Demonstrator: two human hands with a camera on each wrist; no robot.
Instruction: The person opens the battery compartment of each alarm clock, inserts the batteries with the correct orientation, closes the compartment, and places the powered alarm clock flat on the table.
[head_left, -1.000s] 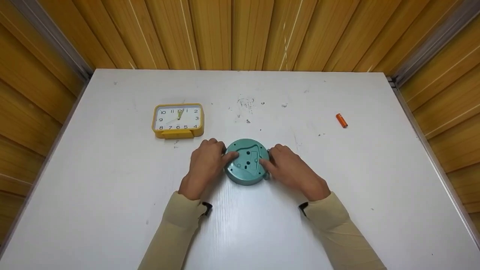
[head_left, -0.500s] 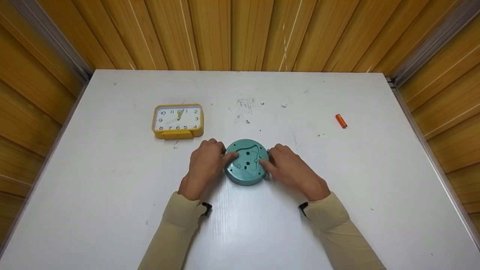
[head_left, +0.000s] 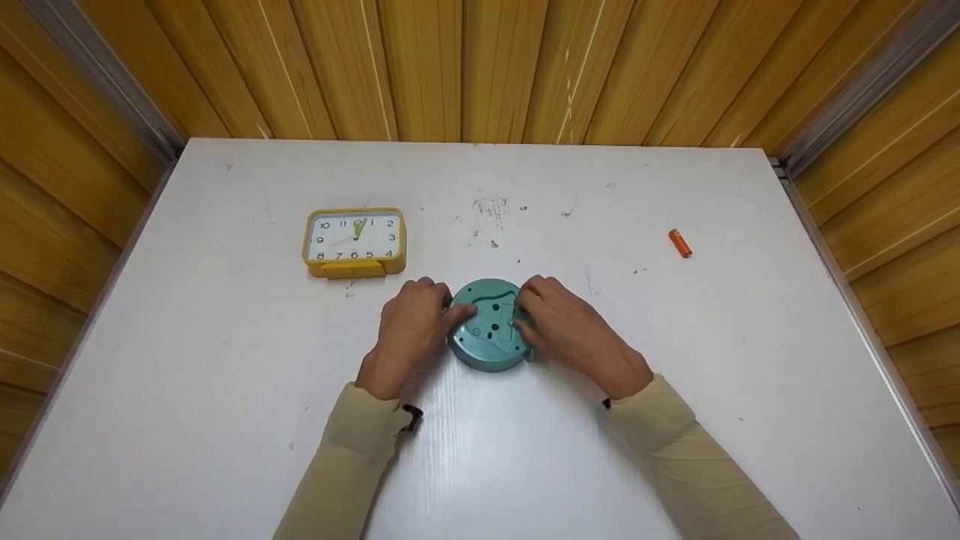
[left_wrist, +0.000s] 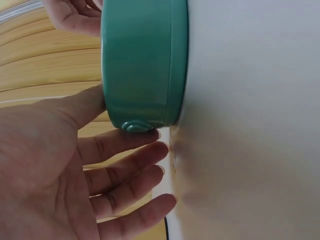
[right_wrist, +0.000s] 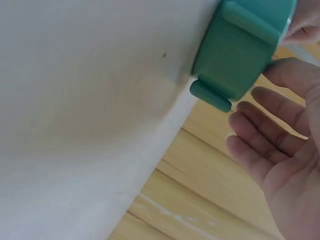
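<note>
A round teal clock [head_left: 480,349] lies face down on the white table, with the battery cover on its back showing. My left hand [head_left: 411,330] holds its left side. The left thumb lies on the back, and in the left wrist view the index finger touches the side by a small button [left_wrist: 137,127]. Over the clock's right part is my right hand [head_left: 574,326], its thumb at the battery cover. In the right wrist view the other right fingers [right_wrist: 255,155] are loosely bent and away from the clock's side [right_wrist: 235,55].
A yellow rectangular alarm clock [head_left: 354,268] lies face up at the back left of the white table [head_left: 225,420]. An orange battery [head_left: 680,243] lies on the right. Wood-patterned panels [head_left: 495,67] enclose the back and sides.
My right hand has shifted left and its fingers have come from the clock's right edge up over the back. The left hand keeps its hold, and the teal clock stays in place.
</note>
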